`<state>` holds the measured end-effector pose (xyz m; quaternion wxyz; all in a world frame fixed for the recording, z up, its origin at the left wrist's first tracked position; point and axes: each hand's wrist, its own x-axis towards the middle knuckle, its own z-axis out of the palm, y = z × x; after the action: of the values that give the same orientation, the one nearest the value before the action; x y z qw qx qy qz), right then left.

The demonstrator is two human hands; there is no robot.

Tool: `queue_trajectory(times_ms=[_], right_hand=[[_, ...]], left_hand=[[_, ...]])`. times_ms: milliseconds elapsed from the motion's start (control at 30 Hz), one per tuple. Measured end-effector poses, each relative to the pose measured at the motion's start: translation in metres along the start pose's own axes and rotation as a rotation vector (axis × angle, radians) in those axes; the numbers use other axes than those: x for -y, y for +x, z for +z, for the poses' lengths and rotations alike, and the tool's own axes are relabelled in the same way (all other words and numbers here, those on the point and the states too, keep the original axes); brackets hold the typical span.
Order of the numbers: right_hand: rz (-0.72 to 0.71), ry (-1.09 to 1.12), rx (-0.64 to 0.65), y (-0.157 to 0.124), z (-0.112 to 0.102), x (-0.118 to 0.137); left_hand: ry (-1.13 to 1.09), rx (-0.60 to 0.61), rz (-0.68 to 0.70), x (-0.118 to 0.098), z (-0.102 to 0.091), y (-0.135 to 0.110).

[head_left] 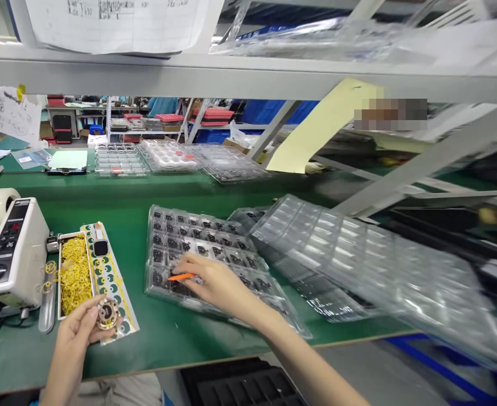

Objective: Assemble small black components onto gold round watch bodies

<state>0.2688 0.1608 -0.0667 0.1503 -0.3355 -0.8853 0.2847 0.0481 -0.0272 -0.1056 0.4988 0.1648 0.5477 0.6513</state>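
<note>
My left hand (76,329) is closed on a small round gold-and-black part (107,313), held just above a strip of green and white stickers (109,276). My right hand (214,282) rests on a clear compartment tray of small black parts (198,239), fingers pinched on a thin orange stick (181,277) whose tip points left over the tray's near-left cells.
A white tape dispenser (9,248) stands at the left, beside a narrow tray of yellow rings (75,270). Stacked empty clear trays (358,259) lie tilted to the right. More trays (168,155) sit at the back of the green table (117,194). A grey shelf (231,76) hangs overhead.
</note>
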Motion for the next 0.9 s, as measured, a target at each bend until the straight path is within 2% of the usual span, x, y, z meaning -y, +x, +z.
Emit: queue_trajectory(times_ms=[67,200,400,467,600,767,833,900], right_hand=[[-0.042,-0.154,0.053,0.000,-0.002,-0.012],[-0.161,-0.380,0.144,0.002,0.012,-0.026],[-0.360,-0.533,0.207,0.007,0.019,-0.041],[-0.432,-0.576,0.170,0.007,0.017,-0.044],[-0.553,-0.643,-0.015,0.005,0.016,-0.051],[-0.518,-0.545,-0.078,-0.001,0.012,-0.056],[-0.472,-0.452,-0.121,-0.001,0.008,-0.046],[-0.434,-0.326,-0.200,0.002,0.005,-0.025]], left_hand=[[-0.026,-0.012,-0.011,-0.005,0.002,-0.001],[-0.040,-0.009,0.017,-0.012,0.007,-0.005],[-0.108,0.026,0.044,-0.027,0.014,-0.013],[-0.131,0.032,0.046,-0.032,0.014,-0.015],[-0.168,0.010,0.046,-0.036,0.012,-0.017],[-0.199,0.008,0.050,-0.036,0.010,-0.018],[-0.202,0.013,0.053,-0.036,0.010,-0.019],[-0.204,0.014,0.060,-0.037,0.009,-0.019]])
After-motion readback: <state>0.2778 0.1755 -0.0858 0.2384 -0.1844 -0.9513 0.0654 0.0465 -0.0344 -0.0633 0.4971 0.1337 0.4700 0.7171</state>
